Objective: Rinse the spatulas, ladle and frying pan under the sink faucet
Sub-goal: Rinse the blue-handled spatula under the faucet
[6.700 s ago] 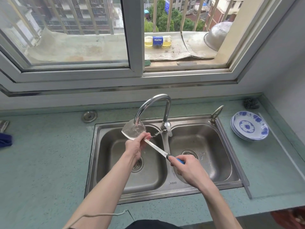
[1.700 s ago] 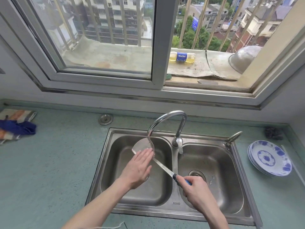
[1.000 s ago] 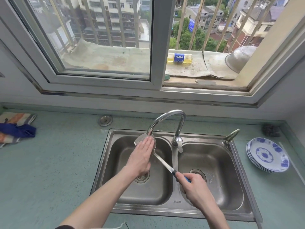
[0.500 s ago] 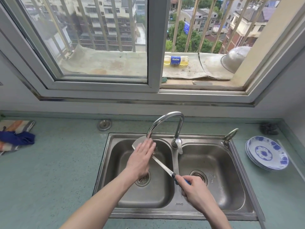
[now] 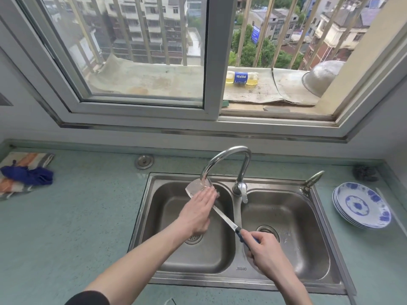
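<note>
Head view: double-basin steel sink (image 5: 326,269) set in green counter (image 5: 72,216), left basin under running faucet (image 5: 226,157), holding only a drain strainer. Stack of blue-patterned plates (image 5: 361,205) far right. Left hand (image 5: 198,211) flat, fingers straight, pressed on spatula (image 5: 195,187) blade beneath the spout. Right hand (image 5: 263,249) wrapped around its blue handle, over the divider.

We are in a home kitchen: a stainless-steel double-basin sink (image 5: 152,208) with a curved chrome faucet (image 5: 229,155) is set into a speckled pale-green countertop (image 5: 77,216). A stack of blue-and-white patterned plates (image 5: 361,205) sits beside it, under a white-framed sliding window (image 5: 209,62) facing apartment blocks.
</note>
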`<action>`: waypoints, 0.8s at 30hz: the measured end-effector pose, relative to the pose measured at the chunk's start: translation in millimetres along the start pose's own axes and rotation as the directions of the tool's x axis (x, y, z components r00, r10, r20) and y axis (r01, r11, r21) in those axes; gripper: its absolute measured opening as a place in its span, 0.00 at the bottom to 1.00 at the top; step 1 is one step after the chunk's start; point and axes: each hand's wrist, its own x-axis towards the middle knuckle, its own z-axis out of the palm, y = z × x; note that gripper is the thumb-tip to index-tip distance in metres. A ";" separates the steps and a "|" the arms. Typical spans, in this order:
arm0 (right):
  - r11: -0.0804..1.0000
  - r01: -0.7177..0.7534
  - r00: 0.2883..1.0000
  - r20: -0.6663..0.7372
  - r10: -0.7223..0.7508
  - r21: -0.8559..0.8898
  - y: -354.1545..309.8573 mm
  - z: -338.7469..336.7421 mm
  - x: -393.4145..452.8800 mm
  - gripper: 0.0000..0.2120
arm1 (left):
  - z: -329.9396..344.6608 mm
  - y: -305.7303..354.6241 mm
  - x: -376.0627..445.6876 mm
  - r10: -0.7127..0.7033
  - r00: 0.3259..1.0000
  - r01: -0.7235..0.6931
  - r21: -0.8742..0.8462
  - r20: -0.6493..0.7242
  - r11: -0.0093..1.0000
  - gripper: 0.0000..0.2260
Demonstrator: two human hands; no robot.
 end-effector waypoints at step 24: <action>0.999 0.039 0.999 -0.003 -0.039 -0.038 -1.0 7.6 -4.6 0.36 | -5.3 -15.2 1.2 -0.268 0.963 0.267 0.055 0.006 0.962 0.44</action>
